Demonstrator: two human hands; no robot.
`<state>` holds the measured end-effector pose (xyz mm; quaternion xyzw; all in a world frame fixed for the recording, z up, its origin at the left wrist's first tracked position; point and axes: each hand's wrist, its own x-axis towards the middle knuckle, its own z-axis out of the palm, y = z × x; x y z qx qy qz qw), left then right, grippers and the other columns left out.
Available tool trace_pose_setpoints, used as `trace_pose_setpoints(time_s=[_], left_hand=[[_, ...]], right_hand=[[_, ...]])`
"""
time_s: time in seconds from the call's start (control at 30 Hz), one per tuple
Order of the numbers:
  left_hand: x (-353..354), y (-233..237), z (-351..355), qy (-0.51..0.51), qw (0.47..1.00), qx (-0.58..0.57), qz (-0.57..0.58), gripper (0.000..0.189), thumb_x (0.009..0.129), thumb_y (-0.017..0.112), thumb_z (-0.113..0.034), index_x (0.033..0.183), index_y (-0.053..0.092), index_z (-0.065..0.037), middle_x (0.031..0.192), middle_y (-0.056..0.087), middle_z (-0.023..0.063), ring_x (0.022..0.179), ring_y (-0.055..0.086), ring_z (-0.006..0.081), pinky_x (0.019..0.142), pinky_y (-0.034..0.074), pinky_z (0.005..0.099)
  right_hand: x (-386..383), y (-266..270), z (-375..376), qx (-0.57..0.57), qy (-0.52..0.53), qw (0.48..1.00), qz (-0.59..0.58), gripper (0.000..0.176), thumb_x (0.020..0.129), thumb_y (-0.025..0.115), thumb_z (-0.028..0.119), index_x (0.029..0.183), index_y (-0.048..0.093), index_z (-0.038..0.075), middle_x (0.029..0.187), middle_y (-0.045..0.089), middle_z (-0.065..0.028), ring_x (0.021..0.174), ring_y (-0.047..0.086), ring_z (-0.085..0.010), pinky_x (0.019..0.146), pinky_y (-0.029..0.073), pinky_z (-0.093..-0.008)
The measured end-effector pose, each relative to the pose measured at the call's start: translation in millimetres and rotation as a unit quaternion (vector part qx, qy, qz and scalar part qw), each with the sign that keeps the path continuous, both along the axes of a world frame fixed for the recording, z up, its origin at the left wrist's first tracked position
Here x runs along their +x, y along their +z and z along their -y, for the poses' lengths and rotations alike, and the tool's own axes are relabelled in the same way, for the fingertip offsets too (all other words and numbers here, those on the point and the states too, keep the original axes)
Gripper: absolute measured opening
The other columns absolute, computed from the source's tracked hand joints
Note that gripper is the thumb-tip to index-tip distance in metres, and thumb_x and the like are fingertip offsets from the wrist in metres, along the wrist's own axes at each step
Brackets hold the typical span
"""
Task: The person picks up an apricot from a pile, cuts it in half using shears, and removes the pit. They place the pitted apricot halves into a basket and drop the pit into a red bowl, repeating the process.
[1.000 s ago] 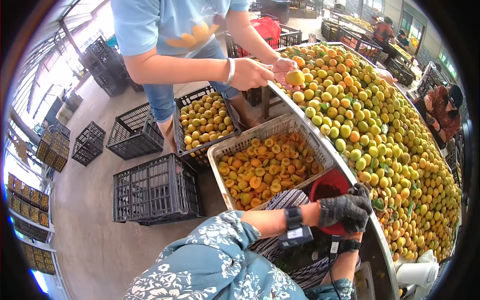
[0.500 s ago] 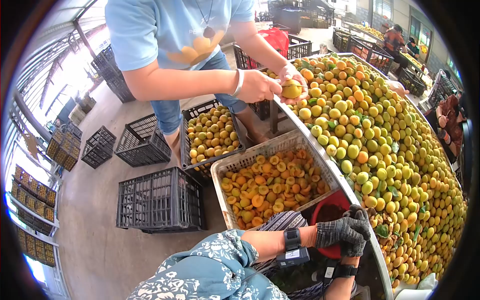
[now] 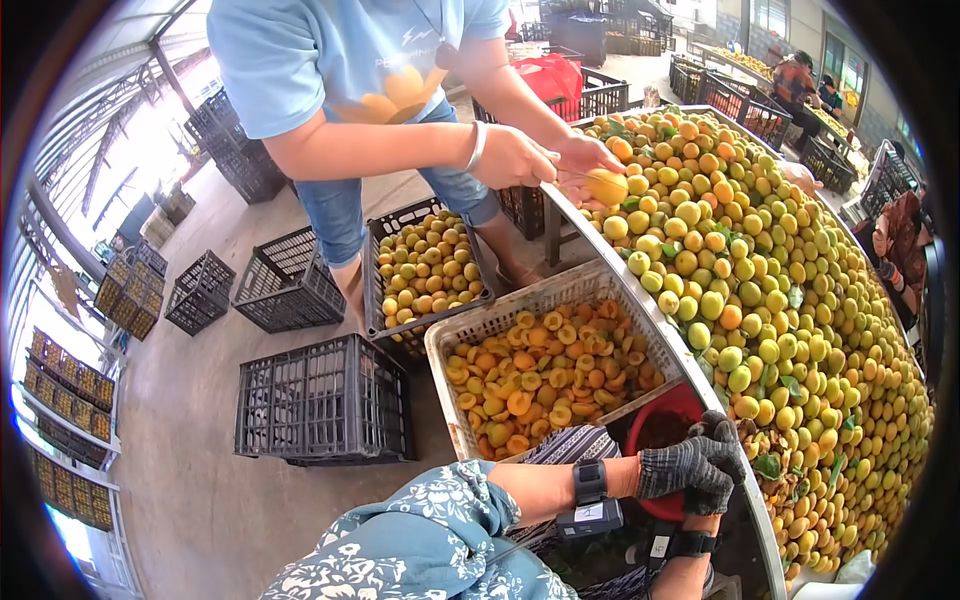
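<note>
My left hand [image 3: 672, 470], in a dark grey knitted glove, is closed and pressed against my right hand. My right hand [image 3: 712, 488], gloved too, is also closed, its fingers largely hidden. Anything held between them is hidden. Both are beside the metal rim [image 3: 748, 500] of a table heaped with yellow-green apricots [image 3: 760, 290]. Just behind them stands a red bucket [image 3: 640, 425] with dark contents. A white crate [image 3: 470, 440] of halved, pitted apricots is beside the bucket. Across from me, a person's hand [image 3: 588, 160] holds a yellow apricot [image 3: 606, 187]; their other hand [image 3: 510, 157] is closed near it.
A black crate [image 3: 485, 300] of whole apricots stands by the other person's legs. More black crates [image 3: 325, 400] rest on the concrete floor at left. Stacked filled crates [image 3: 70, 370] line the far left. Other people [image 3: 795, 85] work farther back.
The other person's hands have shifted slightly right; the apricot has moved right and down over the pile, and their fingers have loosened around it. My hands stay almost still.
</note>
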<state>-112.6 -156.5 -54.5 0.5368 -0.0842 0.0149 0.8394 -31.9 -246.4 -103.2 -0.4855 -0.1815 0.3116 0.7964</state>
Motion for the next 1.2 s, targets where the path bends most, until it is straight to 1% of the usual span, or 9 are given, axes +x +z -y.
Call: trace_pose_setpoints(time_s=[0.23, 0.4, 0.63, 0.73, 0.83, 0.9, 1.07, 1.13, 1.2], left_hand=[[-5.2, 8.1, 0.0, 0.004, 0.999, 0.03, 0.031, 0.021, 0.081, 0.065, -0.009, 0.102, 0.065, -0.007, 0.097, 0.064, 0.0028, 0.1, 0.056, 0.0153, 0.094, 0.042, 0.0309], [-1.7, 2.0, 3.4, 0.009, 0.999, 0.037, 0.019, 0.022, 0.081, 0.065, -0.008, 0.103, 0.065, -0.007, 0.099, 0.064, 0.0028, 0.101, 0.056, 0.015, 0.094, 0.042, 0.0305], [2.2, -1.8, 7.4, 0.01, 0.997, 0.048, 0.053, 0.024, 0.079, 0.065, -0.006, 0.103, 0.065, -0.007, 0.098, 0.064, 0.0028, 0.102, 0.055, 0.0161, 0.095, 0.041, 0.0311], [49.6, -103.5, 38.0, 0.045, 0.972, -0.151, 0.172, 0.024, 0.079, 0.065, -0.005, 0.103, 0.065, -0.006, 0.099, 0.063, 0.0025, 0.102, 0.055, 0.0159, 0.096, 0.041, 0.0312], [-4.3, 11.3, 3.2, -0.016, 1.0, 0.017, -0.004, 0.023, 0.08, 0.065, -0.005, 0.103, 0.065, -0.006, 0.099, 0.063, 0.0029, 0.102, 0.055, 0.016, 0.096, 0.04, 0.0317], [-3.2, 9.4, 4.6, -0.014, 1.0, 0.016, -0.003, 0.023, 0.08, 0.065, -0.005, 0.103, 0.065, -0.006, 0.099, 0.063, 0.0031, 0.103, 0.055, 0.0159, 0.096, 0.04, 0.0318], [13.2, -25.5, 16.8, -0.024, 0.989, -0.13, 0.06, 0.022, 0.08, 0.065, -0.005, 0.102, 0.065, -0.006, 0.098, 0.063, 0.0037, 0.103, 0.054, 0.0152, 0.097, 0.039, 0.0317], [8.0, -12.7, 16.1, 0.049, 0.995, 0.069, 0.044, 0.021, 0.081, 0.064, -0.005, 0.101, 0.065, -0.006, 0.097, 0.063, 0.0031, 0.102, 0.055, 0.0148, 0.095, 0.04, 0.0312], [0.9, 1.2, 9.8, 0.028, 0.997, 0.054, 0.039, 0.02, 0.081, 0.064, -0.005, 0.101, 0.066, -0.006, 0.097, 0.064, 0.0029, 0.101, 0.055, 0.0146, 0.095, 0.04, 0.0309]], right_hand=[[-0.9, 0.7, 7.0, 0.001, -0.006, 0.999, -0.044, 0.03, 0.1, 0.04, 0.026, 0.113, 0.057, 0.004, 0.09, 0.057, -0.0047, 0.084, 0.053, -0.0135, 0.078, 0.043, -0.0257], [-2.7, 7.7, 6.4, -0.074, -0.047, 0.995, 0.056, 0.029, 0.1, 0.041, 0.025, 0.112, 0.057, 0.004, 0.088, 0.057, -0.0045, 0.081, 0.053, -0.0134, 0.075, 0.044, -0.0251], [-1.3, 8.0, 5.5, 0.004, -0.029, 0.999, -0.021, 0.03, 0.099, 0.042, 0.026, 0.108, 0.058, 0.002, 0.084, 0.056, -0.0037, 0.075, 0.053, -0.0127, 0.067, 0.044, -0.0224], [-0.8, 9.3, 4.8, 0.039, -0.048, 0.997, -0.053, 0.031, 0.094, 0.056, 0.029, 0.104, 0.06, -0.001, 0.08, 0.061, -0.0106, 0.071, 0.059, -0.0182, 0.06, 0.048, -0.0259], [0.5, 8.9, 7.7, 0.03, -0.036, 0.998, -0.043, 0.031, 0.094, 0.056, 0.029, 0.104, 0.06, -0.001, 0.08, 0.061, -0.0104, 0.072, 0.059, -0.0186, 0.061, 0.048, -0.0262], [0.9, 8.3, 9.7, -0.006, -0.015, 1.0, 0.004, 0.029, 0.094, 0.04, 0.019, 0.111, 0.056, 0.001, 0.088, 0.055, -0.004, 0.08, 0.052, -0.0127, 0.075, 0.043, -0.0222], [1.6, 4.0, 9.9, -0.006, -0.017, 1.0, 0.008, 0.03, 0.093, 0.04, 0.018, 0.112, 0.054, 0.0, 0.09, 0.054, -0.0038, 0.082, 0.051, -0.0123, 0.077, 0.043, -0.0219], [1.3, 5.6, 10.6, -0.005, -0.015, 1.0, 0.011, 0.03, 0.094, 0.039, 0.018, 0.113, 0.054, 0.0, 0.091, 0.054, -0.0036, 0.082, 0.051, -0.0121, 0.076, 0.043, -0.0219], [1.4, 4.7, 11.4, -0.018, -0.019, 0.999, 0.037, 0.032, 0.095, 0.039, 0.021, 0.113, 0.054, 0.0, 0.091, 0.055, -0.0045, 0.08, 0.052, -0.0127, 0.075, 0.044, -0.0223]])
